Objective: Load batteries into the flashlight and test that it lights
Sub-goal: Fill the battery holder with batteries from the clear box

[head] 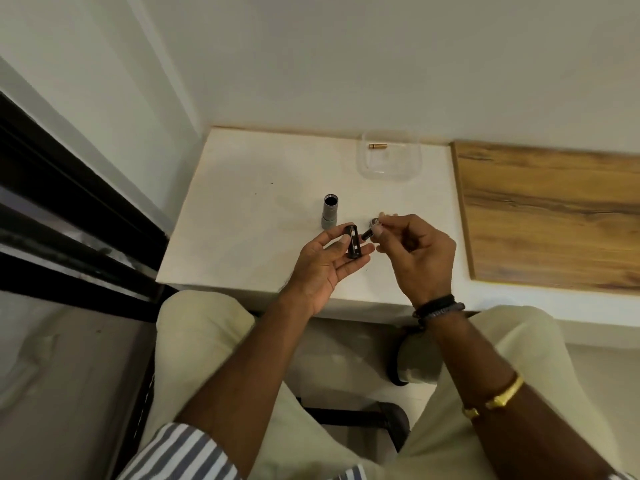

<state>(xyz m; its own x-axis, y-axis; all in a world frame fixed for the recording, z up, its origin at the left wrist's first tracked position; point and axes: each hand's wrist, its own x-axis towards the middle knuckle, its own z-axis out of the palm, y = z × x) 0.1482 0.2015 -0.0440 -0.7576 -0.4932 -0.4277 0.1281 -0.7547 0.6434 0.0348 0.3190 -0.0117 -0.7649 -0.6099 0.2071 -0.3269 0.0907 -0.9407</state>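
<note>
Head view is showing the right hand (415,258) pinching a small dark battery (367,234) between thumb and forefinger, its other fingers curling loosely, and bringing the battery's end up to the side of a black battery holder (458,244). That holder is standing upright across the left hand (323,268), whose fingers are lying mostly spread and flat, with the thumb and a fingertip steadying it from either side. Just behind the right fingertips a small round cap (374,222) is lying on the white table (242,188), and just beside the hands the grey flashlight body (329,212) is standing on end with its open dark mouth facing up. Farther back, a gold-coloured battery (378,146) is waiting in a clear plastic tray (391,168). Judging from this, the task is sitting near its middle: the flashlight is already taken apart, the holder is being filled, while the gold battery, reassembly, capping and the light test are all looking like work remaining. How many cells are already sitting in the holder cannot be told. No brand, label or writing is showing clearly enough to read.
</note>
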